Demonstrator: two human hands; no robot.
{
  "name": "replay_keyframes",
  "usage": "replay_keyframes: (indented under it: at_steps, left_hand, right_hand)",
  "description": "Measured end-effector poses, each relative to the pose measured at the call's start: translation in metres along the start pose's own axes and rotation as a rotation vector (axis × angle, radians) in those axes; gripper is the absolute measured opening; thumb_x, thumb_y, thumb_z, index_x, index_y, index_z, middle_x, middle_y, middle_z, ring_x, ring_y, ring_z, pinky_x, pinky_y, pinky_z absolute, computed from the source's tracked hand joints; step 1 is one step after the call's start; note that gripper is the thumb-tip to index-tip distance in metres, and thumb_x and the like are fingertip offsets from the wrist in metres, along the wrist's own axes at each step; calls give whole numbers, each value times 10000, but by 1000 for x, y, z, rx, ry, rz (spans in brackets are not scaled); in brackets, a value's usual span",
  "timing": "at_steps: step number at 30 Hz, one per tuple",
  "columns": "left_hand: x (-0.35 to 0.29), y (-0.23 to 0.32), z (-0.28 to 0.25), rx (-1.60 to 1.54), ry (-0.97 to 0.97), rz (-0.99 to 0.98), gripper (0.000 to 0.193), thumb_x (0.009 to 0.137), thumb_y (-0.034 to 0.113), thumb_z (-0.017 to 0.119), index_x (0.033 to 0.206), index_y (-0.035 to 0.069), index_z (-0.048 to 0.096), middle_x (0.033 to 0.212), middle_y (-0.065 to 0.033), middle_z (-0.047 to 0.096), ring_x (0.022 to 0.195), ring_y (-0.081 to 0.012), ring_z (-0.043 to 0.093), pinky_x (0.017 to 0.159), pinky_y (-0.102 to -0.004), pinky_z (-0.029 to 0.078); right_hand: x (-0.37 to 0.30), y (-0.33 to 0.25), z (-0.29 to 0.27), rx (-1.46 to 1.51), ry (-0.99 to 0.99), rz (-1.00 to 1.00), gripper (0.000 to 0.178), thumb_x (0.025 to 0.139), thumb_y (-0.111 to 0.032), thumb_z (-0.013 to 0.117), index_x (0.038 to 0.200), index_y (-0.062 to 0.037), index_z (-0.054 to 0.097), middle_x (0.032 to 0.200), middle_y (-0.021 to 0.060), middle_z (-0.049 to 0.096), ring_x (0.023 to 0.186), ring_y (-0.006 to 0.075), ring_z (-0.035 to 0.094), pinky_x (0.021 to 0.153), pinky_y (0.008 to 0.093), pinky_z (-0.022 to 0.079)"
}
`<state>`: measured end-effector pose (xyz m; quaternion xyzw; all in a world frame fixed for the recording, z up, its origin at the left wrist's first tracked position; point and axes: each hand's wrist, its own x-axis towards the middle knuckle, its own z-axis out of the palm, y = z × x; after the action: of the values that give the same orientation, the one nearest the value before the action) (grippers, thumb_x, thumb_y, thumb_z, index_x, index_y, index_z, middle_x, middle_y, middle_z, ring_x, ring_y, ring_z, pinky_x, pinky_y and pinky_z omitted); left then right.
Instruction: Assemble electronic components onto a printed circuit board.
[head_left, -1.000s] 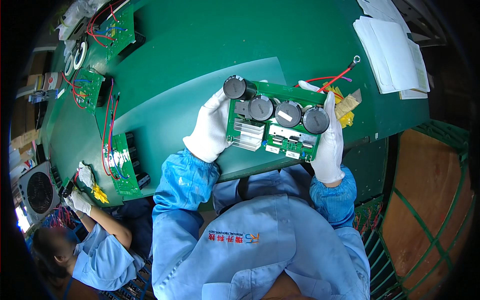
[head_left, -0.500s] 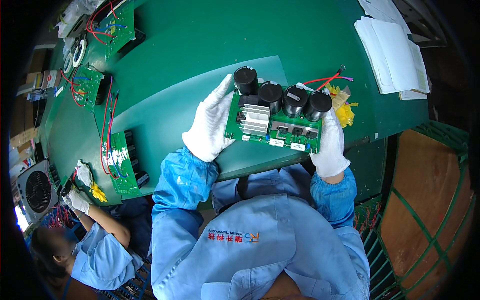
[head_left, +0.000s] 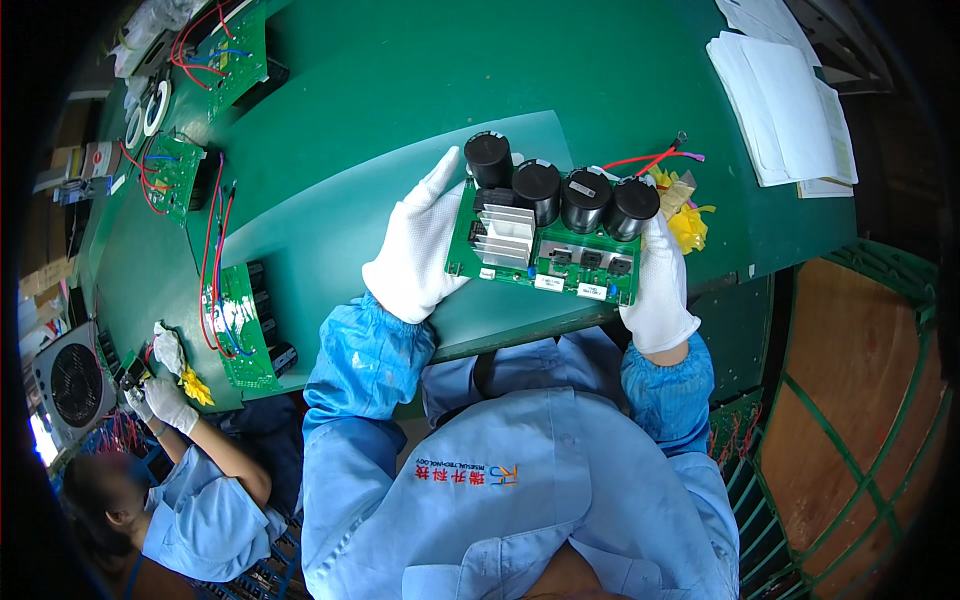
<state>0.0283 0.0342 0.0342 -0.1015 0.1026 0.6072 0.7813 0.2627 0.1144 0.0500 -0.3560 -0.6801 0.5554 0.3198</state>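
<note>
A green circuit board (head_left: 462, 262) is held up between my two white-gloved hands, over the near edge of the table. Along its far side stand several black cylindrical capacitors (head_left: 536, 192); a silver finned heat sink (head_left: 508, 236) sits at its left. My left hand (head_left: 415, 250) grips the left edge, thumb pointing up and away, its other fingers partly hidden by the board. On the right edge, my right hand (head_left: 662, 285) is closed, its fingertips out of sight behind the board. Red wires (head_left: 650, 160) stick out past the far right corner.
A translucent sheet (head_left: 330, 225) lies on the green table (head_left: 400, 60). More wired boards (head_left: 250, 325) rest at the left, and papers (head_left: 775, 110) at the far right. Yellow crumpled material (head_left: 690, 228) is beside my right hand. At lower left, a co-worker's gloved hand (head_left: 170, 405) handles a part near a fan (head_left: 72, 380).
The board and my left hand have shifted very slightly left. My right hand stays nearly in place. The co-worker's hands have moved a little.
</note>
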Motion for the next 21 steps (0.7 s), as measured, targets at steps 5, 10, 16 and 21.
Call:
replay_keyframes:
  at_steps: [5, 10, 16, 21]
  left_hand:
    - [-2, 3, -6, 142, -15, 31, 600, 1092, 438, 365, 1515, 14, 395, 1486, -178, 509, 1323, -291, 558, 1065, -411, 518]
    - [0, 7, -15, 4, -43, -43, 563, 1100, 392, 351, 1527, 27, 379, 1487, -175, 507, 1320, -285, 560, 1070, -400, 518]
    - [1, 0, -13, 302, 277, 106, 581, 1070, 436, 421, 1483, 28, 447, 1434, -150, 561, 1205, -274, 633, 961, -386, 575]
    - [0, -3, 10, 310, 402, 26, 596, 1031, 485, 480, 1365, -5, 551, 1330, -149, 630, 1134, -284, 652, 930, -422, 573]
  right_hand:
    - [5, 0, 3, 315, 49, 276, 575, 1126, -415, 308, 1440, 38, 472, 1337, 114, 616, 1181, 171, 618, 1035, 325, 494]
    - [3, -6, 7, 379, 132, 354, 520, 1105, -287, 376, 1531, 10, 359, 1398, 130, 579, 1253, 207, 589, 1067, 359, 473]
    - [-9, 4, -6, -567, -19, -169, 839, 817, 122, 541, 1592, 9, 240, 1331, 243, 566, 1088, 376, 591, 964, 425, 474]
    - [-16, -18, -2, -796, -5, -173, 894, 787, 135, 577, 1592, 48, 199, 1325, 282, 557, 1012, 436, 586, 904, 464, 471]
